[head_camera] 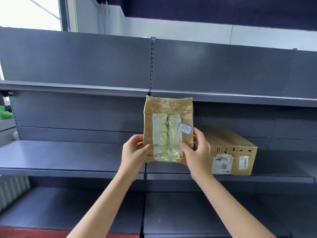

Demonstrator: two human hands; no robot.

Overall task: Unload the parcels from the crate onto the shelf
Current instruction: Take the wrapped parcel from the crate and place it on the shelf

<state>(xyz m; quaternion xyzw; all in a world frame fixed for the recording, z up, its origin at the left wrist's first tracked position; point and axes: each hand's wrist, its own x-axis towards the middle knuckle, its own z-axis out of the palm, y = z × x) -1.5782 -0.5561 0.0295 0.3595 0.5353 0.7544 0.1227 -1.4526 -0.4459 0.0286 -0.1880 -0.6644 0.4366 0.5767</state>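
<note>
Though taped, parcel (169, 129) label writing unreadable

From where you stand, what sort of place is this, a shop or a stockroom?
Probably a stockroom or parcel depot, though a bare shop can't be ruled out. Grey metal shelves run in tiers, nearly bare. One labelled cardboard box sits on a shelf, and both hands hold a taped brown parcel with a shipping label.

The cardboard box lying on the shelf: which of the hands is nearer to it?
Right. The right hand grips the taped parcel just beside the cardboard box; the left hand holds the parcel's far side.
</note>
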